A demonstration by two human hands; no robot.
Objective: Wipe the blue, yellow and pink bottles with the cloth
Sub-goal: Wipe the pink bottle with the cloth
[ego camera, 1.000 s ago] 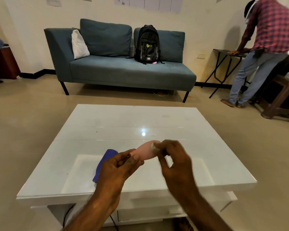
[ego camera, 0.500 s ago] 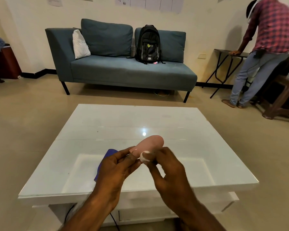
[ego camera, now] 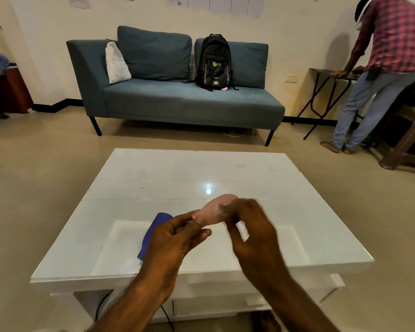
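Note:
A small pink bottle [ego camera: 215, 210] lies tilted in the air over the near half of the white glass-topped table [ego camera: 201, 173]. My left hand [ego camera: 175, 238] pinches its near end. My right hand [ego camera: 252, 228] presses a small white cloth [ego camera: 219, 208] against its far part, and is blurred. A blue bottle [ego camera: 151, 232] lies on the table just left of my left hand, partly hidden by it. No yellow bottle is in view.
A blue sofa [ego camera: 177, 101] with a black backpack [ego camera: 213, 62] and a white cushion stands beyond the table. A person in a checked shirt [ego camera: 379, 68] leans on a folding table at the right. A cable hangs under the table's near edge.
My right hand with the cloth slid down the pink bottle toward me and has now gone back up toward its far end. My left hand has kept its hold.

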